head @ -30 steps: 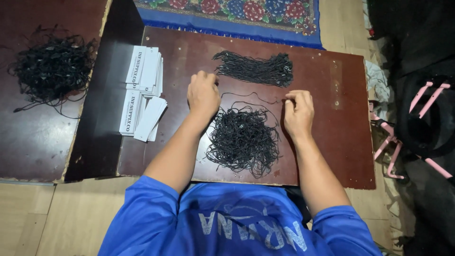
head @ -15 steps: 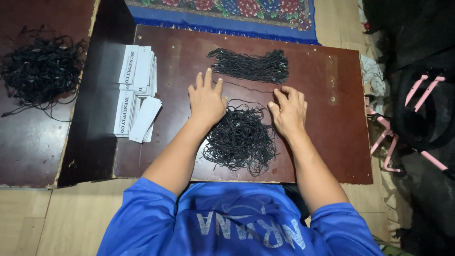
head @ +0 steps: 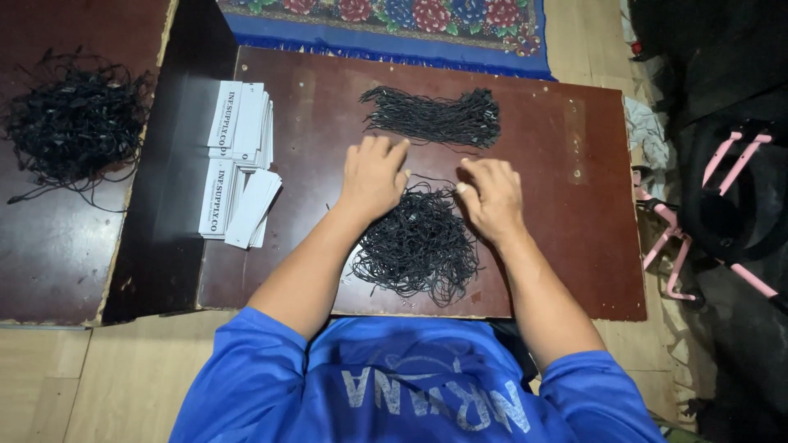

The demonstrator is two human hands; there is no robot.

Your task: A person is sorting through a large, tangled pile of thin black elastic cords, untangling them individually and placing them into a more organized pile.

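A loose tangle of black cords (head: 75, 123) lies on the dark board at far left; white paper tags (head: 238, 164) are stacked near the left edge of the brown wooden board (head: 574, 205). The left hand (head: 373, 176) rests flat, fingers spread, on the tangled pile of black string loops (head: 419, 246) near the front edge. The right hand (head: 491, 197) curls loosely there, seemingly pinching a strand. A straightened bundle of black loops (head: 435, 116) lies by the far edge. Teasing single loops out slowly would avoid knots.

Surroundings, dark brown wooden board (head: 574, 205)
White paper tags (head: 238, 160) at left edge; blue floral rug (head: 394, 25) beyond far edge; pink-framed black bag (head: 730, 205) right.
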